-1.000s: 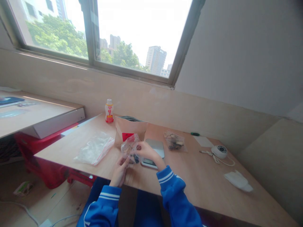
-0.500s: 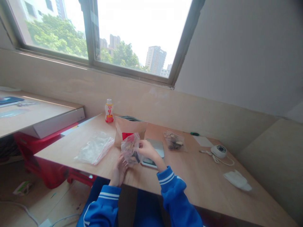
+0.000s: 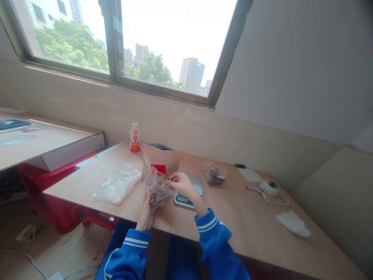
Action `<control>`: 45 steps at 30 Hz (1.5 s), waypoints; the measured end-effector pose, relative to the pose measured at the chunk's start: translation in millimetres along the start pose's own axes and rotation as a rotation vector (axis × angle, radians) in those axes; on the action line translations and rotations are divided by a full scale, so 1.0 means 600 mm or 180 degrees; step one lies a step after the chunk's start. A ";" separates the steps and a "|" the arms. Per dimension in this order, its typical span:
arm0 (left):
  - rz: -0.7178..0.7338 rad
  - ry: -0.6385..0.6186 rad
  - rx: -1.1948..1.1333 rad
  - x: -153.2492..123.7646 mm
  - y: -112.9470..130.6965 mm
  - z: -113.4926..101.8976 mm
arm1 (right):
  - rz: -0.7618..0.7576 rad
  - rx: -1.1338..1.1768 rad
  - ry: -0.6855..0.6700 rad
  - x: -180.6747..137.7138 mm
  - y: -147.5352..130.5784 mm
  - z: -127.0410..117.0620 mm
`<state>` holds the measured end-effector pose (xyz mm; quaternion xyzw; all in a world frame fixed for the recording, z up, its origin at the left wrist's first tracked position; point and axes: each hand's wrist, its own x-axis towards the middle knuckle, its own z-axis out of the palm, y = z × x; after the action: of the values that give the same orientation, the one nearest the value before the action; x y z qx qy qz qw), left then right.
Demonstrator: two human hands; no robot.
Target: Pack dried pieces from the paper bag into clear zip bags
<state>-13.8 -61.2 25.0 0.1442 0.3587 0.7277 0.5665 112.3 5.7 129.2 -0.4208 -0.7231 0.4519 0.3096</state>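
My two hands hold a small clear zip bag (image 3: 156, 187) with dark and pale pieces inside, just above the near edge of the wooden table (image 3: 239, 217). My left hand (image 3: 146, 213) grips its lower end from beneath. My right hand (image 3: 180, 183) pinches the bag's upper edge, fingers closed. Right behind the bag stands a brown paper pouch (image 3: 161, 160) with a red label, and a small digital scale (image 3: 189, 189) lies partly under my right hand.
A stack of clear zip bags (image 3: 117, 183) lies to the left. Another filled clear bag (image 3: 215, 174) sits right of the scale. A small drink bottle (image 3: 134, 137) stands by the wall. A white round device with cord (image 3: 270, 187), a crumpled tissue (image 3: 293, 223) and a green pen (image 3: 240, 166) lie at the right.
The bag has tipped from upright to lying slanted and lower between my hands. My right hand has shifted slightly left along the bag's top edge.
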 end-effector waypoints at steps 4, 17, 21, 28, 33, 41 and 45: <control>0.0060 0.0028 0.0039 -0.001 0.002 0.004 | -0.0288 0.0097 0.0255 -0.005 -0.033 -0.019; -0.0104 0.0036 0.0039 0.004 0.001 -0.007 | -0.1405 -0.2155 0.1079 0.085 -0.143 -0.015; -0.0141 -0.0001 0.0073 0.005 0.001 -0.009 | -0.1349 -0.2630 0.0955 0.102 -0.143 -0.005; -0.0119 -0.0002 -0.0011 0.011 -0.005 -0.015 | -0.1559 -0.1980 0.0896 0.104 -0.121 -0.006; -0.0094 -0.0047 0.0017 0.010 -0.005 -0.016 | -0.1767 -0.1166 0.1028 0.086 -0.111 -0.007; 0.0205 -0.0556 0.0153 -0.006 0.001 -0.005 | -0.0960 -0.1162 -0.0635 0.036 -0.079 -0.019; 0.0564 -0.0455 0.0403 -0.007 -0.007 0.000 | -0.0905 -0.1530 -0.0831 0.033 -0.035 -0.010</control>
<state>-9.6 -64.6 23.1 0.2623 0.3486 0.7386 0.5139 101.3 20.5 152.3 -0.3151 -0.8945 0.2703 0.1658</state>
